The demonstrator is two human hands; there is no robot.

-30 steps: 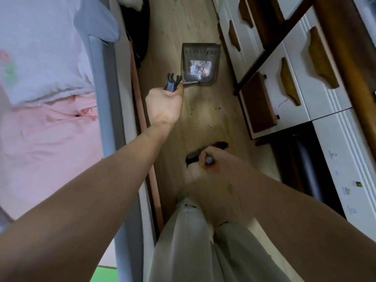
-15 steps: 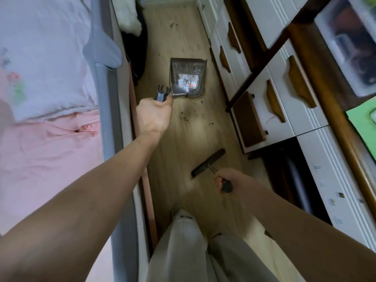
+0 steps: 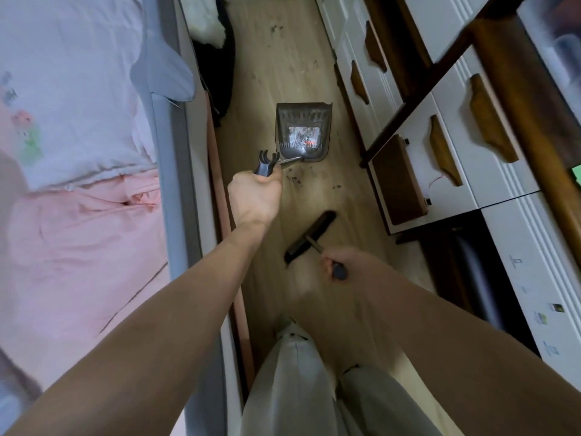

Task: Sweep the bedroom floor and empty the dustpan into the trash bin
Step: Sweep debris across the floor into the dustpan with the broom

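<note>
the left hand [image 3: 255, 196] has its fingers curled round the top of the dustpan handle [image 3: 267, 161]. the dustpan [image 3: 303, 133] stands on the floor [image 3: 283, 58] just beyond those fingers, with some litter inside. the right hand [image 3: 349, 269] grips the broom handle [image 3: 338, 272]. the broom head [image 3: 309, 237] lies beyond its fingertips, and crumbs [image 3: 295, 180] are between it and the pan. both tools look light and stiff, best held at the handle ends.
</note>
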